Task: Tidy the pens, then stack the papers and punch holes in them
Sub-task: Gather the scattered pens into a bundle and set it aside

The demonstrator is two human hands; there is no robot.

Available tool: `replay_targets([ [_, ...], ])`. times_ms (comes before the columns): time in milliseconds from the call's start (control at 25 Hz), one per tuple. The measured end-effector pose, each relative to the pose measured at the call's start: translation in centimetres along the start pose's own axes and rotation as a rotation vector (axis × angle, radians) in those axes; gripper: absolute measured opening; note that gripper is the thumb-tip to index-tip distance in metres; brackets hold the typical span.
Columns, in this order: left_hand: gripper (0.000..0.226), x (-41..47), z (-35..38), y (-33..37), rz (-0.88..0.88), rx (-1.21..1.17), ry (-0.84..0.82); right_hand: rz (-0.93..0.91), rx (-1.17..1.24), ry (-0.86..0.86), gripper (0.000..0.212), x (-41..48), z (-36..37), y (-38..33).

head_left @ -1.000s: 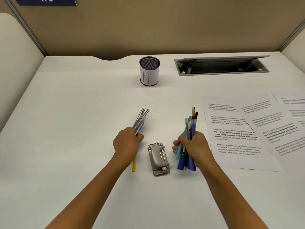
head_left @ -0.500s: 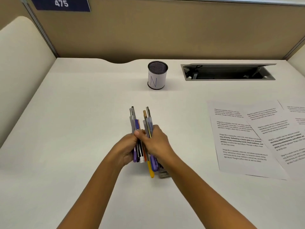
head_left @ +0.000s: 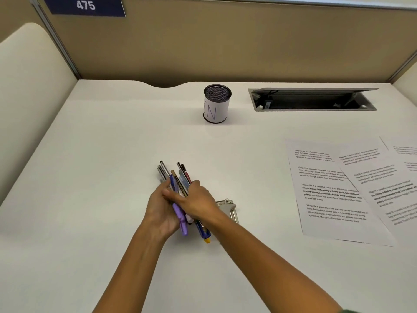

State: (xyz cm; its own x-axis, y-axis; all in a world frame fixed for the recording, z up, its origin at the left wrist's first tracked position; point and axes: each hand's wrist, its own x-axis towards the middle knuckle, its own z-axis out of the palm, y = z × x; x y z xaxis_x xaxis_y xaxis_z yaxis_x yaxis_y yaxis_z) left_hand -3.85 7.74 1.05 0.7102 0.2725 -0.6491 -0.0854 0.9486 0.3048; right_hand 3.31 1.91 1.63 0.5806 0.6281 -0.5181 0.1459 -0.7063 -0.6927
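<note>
Clasped between both hands, the pens (head_left: 178, 177) are held as one bundle: the left hand (head_left: 161, 208) is cupped beneath them, palm up, and the right hand (head_left: 198, 199) is closed over the top. The bundle is held low over the desk (head_left: 112, 154), near its middle, with the far ends fanned slightly apart. To the right, the papers (head_left: 331, 199) are spread in overlapping sheets, not yet stacked. A cable hatch (head_left: 313, 100) is set into the far right of the desk, its lid raised. The mesh cup (head_left: 217, 105), marked with an N, is stood upright at the far centre, well apart from the hands. The hole punch (head_left: 228, 207) is partly hidden behind the right wrist. The pens are judged light, stiff and smooth-barrelled, so single ones may be expected to slide out of a loose clasp. A firm hold around the middle of the bundle, with the ends evened, is advised.
</note>
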Motion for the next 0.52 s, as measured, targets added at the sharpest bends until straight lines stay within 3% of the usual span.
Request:
replay_targets([
  [120,0.047,-0.3,0.0,0.5,-0.027,0.019,-0.06,0.005,0.027,-0.138,0.074,0.4,-1.3,0.1],
  [280,0.051,-0.4,0.2,0.9,-0.025,0.024,-0.119,-0.022,0.071,-0.094,0.031,0.8,-1.8,0.5],
  [400,0.041,-0.3,0.7,0.6,0.052,0.222,-0.071,-0.026,0.105,0.001,0.039,0.6,-1.2,0.7],
  [520,0.021,-0.1,1.5,0.2,0.313,0.48,0.069,-0.153,0.036,0.123,0.036,0.4,-0.5,0.3],
])
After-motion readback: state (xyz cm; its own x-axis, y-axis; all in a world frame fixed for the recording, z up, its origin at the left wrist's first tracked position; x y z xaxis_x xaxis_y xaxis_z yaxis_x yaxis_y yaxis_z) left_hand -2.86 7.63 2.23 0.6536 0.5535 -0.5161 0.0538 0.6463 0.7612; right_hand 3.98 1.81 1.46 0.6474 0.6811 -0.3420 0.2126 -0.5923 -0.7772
